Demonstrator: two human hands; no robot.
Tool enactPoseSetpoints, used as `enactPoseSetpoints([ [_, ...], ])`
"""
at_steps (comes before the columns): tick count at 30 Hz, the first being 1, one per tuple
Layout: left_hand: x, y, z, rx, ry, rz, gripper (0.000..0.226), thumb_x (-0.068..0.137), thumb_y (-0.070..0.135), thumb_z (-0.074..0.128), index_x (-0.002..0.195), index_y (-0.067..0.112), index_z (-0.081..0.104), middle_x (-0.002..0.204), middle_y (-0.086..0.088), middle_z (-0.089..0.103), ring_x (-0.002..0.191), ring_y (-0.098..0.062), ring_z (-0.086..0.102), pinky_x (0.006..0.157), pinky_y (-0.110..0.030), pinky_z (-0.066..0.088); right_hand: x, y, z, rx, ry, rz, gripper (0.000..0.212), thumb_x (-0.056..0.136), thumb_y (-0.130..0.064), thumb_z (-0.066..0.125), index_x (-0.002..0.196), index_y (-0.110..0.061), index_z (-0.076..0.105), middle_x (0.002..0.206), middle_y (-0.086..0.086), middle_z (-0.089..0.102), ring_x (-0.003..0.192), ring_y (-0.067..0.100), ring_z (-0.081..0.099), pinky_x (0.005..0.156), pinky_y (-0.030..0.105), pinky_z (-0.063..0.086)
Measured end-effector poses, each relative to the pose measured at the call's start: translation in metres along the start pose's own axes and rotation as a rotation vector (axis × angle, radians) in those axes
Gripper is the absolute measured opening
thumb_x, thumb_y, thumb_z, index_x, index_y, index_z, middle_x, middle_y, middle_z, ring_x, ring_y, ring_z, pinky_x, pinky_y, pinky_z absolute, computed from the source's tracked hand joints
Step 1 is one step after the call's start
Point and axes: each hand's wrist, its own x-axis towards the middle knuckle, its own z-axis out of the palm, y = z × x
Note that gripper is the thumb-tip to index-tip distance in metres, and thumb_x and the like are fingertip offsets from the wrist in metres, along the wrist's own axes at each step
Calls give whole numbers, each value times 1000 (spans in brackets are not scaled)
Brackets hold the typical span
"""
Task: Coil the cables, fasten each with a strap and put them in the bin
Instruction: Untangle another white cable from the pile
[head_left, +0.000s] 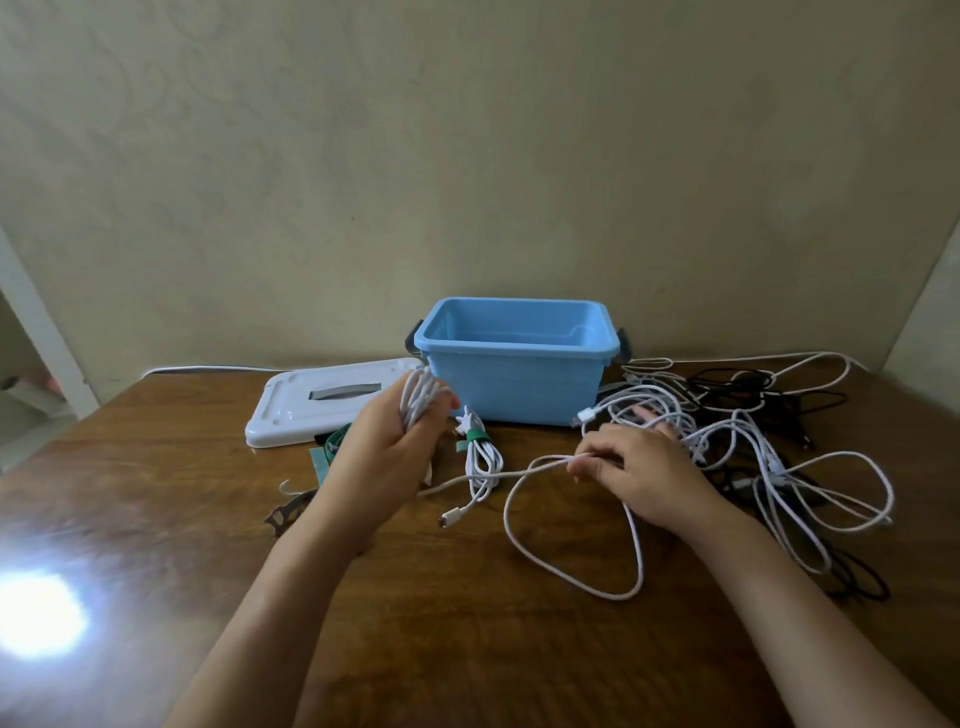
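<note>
A person is standing at a brown wooden desk (156, 519). The left hand (387, 452) is gripping a half-wound coil of thin white cable (418, 397); the right hand (636, 467) is pinching its loose tail (519, 470). At twelve o'clock, an open blue plastic bin (511, 382) is waiting; at three o'clock, tangled cables (753, 415) are lying. The cable looks light, limp and springy; holding across all the loops seems best.

Blue bin (514, 384), white lid (311, 410) — white cables (727, 447), green strap (474, 435).
</note>
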Motion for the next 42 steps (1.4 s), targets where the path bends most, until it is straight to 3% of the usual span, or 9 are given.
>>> enactPoseSetpoints([
  [4, 0, -1, 4, 95, 27, 31, 27, 104, 39, 44, 95, 21, 62, 63, 7, 60, 51, -5, 48, 50, -24, 44, 1, -1, 4, 71, 45, 33, 17, 94, -60, 56, 88, -48, 66, 102, -30, 64, 133, 8, 43, 120, 48, 28],
  [6, 0, -4, 8, 141, 19, 37, 27, 104, 38, 44, 93, 19, 61, 75, -1, 63, 60, -13, 54, 54, -24, 46, -1, -8, 0, 181, 142, 61, 15, 91, -56, 62, 88, -43, 70, 87, -24, 70, 102, -2, 63, 86, 37, 52],
  [9, 1, -8, 15, 157, 15, 9, 28, 104, 41, 44, 88, 23, 57, 78, 0, 62, 65, -10, 54, 62, -31, 49, -6, -13, -2, 335, 345, 80, 17, 89, -52, 66, 86, -37, 72, 70, -19, 68, 62, 1, 65, 61, 28, 51],
  [15, 0, -15, 23, 228, -78, 3, 33, 105, 42, 45, 85, 20, 61, 78, 3, 67, 69, -11, 61, 67, -40, 53, -7, -21, 1, 553, 398, 83, 30, 83, -60, 61, 83, -32, 73, 62, -9, 65, 55, 7, 59, 67, 38, 57],
  [22, -3, -12, 31, 354, -209, 25, 25, 104, 45, 45, 86, 30, 53, 78, 9, 62, 71, -5, 57, 62, -28, 43, -7, -27, 0, 616, 485, 69, 36, 82, -58, 63, 90, -25, 75, 68, -9, 68, 64, 7, 65, 65, 25, 54],
  [26, 1, -16, 25, 524, -152, 69, 17, 101, 43, 52, 93, 29, 48, 87, 12, 60, 78, -5, 56, 69, -31, 49, -7, -23, -9, 414, 360, 32, 34, 84, -60, 63, 100, -32, 74, 85, -17, 72, 85, 0, 67, 76, 25, 57],
  [30, 4, -20, 23, 579, -139, 105, 22, 95, 46, 62, 93, 29, 47, 87, 15, 55, 77, -3, 51, 62, -19, 38, -9, -24, -20, 173, 248, -19, 34, 94, -54, 58, 117, -33, 71, 108, -19, 66, 99, 1, 62, 86, 33, 56],
  [35, 5, -23, 22, 520, -85, 56, 12, 96, 31, 66, 90, 23, 59, 80, 10, 65, 72, -6, 61, 66, -37, 57, -13, -25, -30, -116, 127, 22, 32, 97, -54, 59, 124, -39, 66, 126, -20, 61, 100, 4, 60, 81, 31, 52],
  [42, 4, -24, 23, 542, 26, 75, 20, 97, 31, 60, 79, 25, 55, 73, 8, 58, 68, -7, 52, 56, -25, 34, -17, -34, -34, -137, 89, 42, 44, 95, -22, 61, 133, -45, 59, 132, -20, 61, 113, 3, 56, 88, 27, 51],
])
